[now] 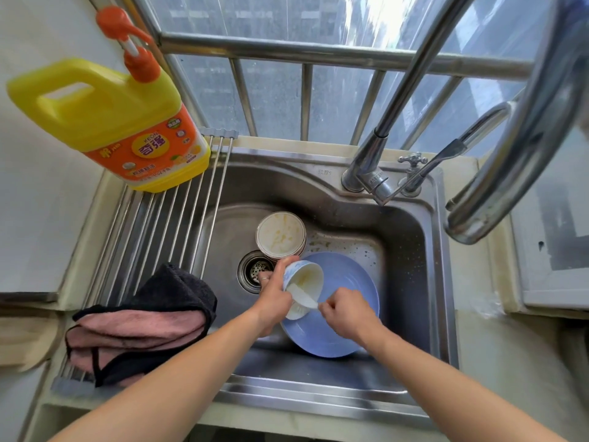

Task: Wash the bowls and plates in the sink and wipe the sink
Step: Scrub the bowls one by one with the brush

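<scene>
Glossy bowl (302,279) above smooth round blue plate (344,314).

A yellow detergent bottle (108,122) with an orange pump and an orange label stands on a roll-up rack of steel rods (165,224), at the rack's far end. At the near end of the same rack lies a folded cloth (140,323), pink on one face and black on the other, its edge hanging over the rods. To the right of the rack, well apart from it, a chrome tap (376,161) rises and curves overhead. Just beyond the tap stands a small cross-handled valve (412,161). Behind the rack and tap runs a steel window railing (306,55) against the glass.
</scene>
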Demonstrator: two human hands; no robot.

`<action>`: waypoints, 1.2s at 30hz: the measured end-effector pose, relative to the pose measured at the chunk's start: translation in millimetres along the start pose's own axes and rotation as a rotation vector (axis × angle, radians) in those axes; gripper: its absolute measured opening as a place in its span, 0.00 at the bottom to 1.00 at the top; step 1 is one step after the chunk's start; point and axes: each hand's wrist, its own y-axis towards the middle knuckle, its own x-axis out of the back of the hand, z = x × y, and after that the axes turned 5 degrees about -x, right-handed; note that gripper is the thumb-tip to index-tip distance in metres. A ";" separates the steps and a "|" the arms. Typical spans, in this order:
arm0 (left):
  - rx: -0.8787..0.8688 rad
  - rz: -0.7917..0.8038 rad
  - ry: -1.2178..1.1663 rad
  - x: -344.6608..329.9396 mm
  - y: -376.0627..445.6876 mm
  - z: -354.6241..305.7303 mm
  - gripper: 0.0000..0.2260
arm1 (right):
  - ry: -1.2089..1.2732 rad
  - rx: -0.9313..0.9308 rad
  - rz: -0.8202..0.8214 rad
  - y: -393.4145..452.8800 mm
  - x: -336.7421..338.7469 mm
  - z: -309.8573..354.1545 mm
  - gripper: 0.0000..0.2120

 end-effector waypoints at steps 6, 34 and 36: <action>0.004 0.041 0.017 6.3 5.2 -2.1 0.38 | -0.595 0.217 -0.220 -12.2 -21.2 13.0 0.05; 0.027 0.055 0.412 8.7 26.2 -17.0 0.18 | -0.542 0.169 -0.238 -11.5 -17.3 -3.8 0.08; 0.077 -0.091 0.258 5.4 23.5 -17.7 0.16 | -0.420 0.077 -0.248 -7.8 -21.7 0.9 0.08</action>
